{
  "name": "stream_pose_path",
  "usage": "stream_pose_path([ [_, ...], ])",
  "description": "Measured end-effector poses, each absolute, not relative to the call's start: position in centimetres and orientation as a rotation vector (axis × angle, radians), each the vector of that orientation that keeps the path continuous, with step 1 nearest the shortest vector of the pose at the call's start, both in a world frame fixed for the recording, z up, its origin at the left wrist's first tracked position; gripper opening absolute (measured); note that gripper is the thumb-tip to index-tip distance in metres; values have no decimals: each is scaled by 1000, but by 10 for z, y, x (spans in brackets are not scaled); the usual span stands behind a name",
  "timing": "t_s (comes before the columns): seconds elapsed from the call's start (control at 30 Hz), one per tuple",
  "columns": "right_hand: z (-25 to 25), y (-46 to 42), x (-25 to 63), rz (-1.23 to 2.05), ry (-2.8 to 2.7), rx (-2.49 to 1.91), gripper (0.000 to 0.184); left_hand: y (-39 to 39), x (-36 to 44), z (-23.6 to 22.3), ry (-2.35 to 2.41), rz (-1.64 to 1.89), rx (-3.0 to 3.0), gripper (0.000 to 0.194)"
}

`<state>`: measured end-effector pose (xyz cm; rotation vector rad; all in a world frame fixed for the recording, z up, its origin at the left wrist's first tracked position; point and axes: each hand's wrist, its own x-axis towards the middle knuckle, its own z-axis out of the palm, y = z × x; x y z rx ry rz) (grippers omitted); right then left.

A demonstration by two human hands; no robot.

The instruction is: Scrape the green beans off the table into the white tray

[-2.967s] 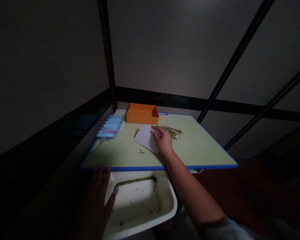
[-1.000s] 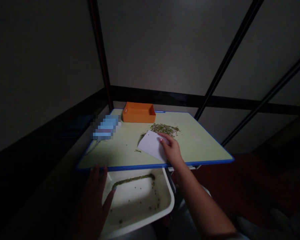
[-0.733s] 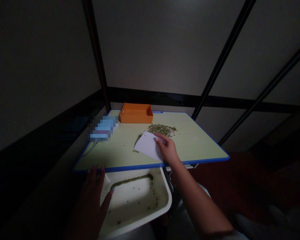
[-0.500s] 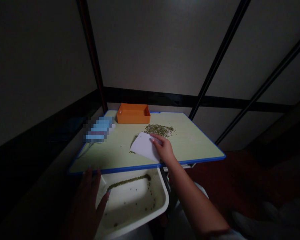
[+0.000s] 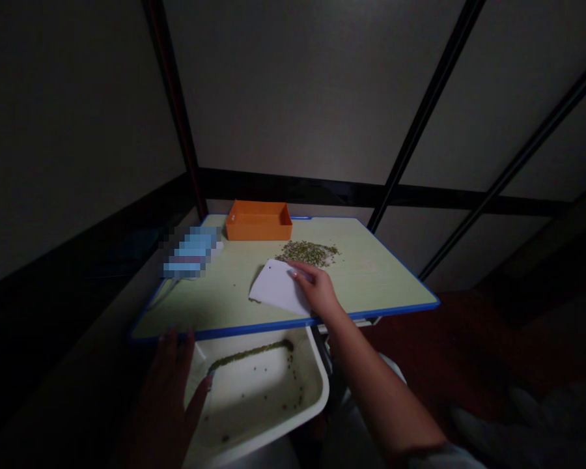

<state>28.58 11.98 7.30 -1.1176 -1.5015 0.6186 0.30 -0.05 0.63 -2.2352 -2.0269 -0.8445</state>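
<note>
My right hand point(image 5: 317, 293) grips a white flat card point(image 5: 272, 286) and holds it slanted on the pale green board with a blue rim point(image 5: 381, 286). A pile of small green beans point(image 5: 308, 250) lies just beyond the card. A few loose beans sit at the card's left edge. My left hand point(image 5: 168, 384) holds the left rim of a white tray point(image 5: 317, 397) below the board's near edge. A line of green beans point(image 5: 247, 354) lies along the tray's far inner wall.
An orange open box point(image 5: 258, 221) stands at the board's far edge. A blurred blue and white object point(image 5: 190, 251) lies at the board's left. Dark metal bars point(image 5: 420, 124) cross a pale wall behind. The surroundings are dark.
My right hand has drawn the card back toward the near edge of the board, away from the bean pile. The view has shifted right; my left hand stays on the tray.
</note>
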Motion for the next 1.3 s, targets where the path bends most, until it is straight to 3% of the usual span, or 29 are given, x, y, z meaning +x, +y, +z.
stream_pose_path([
  [1.3, 77, 109, 290, 806, -1607, -1007, 25, -4, 6, 16, -2021, -859, -2223, 66],
])
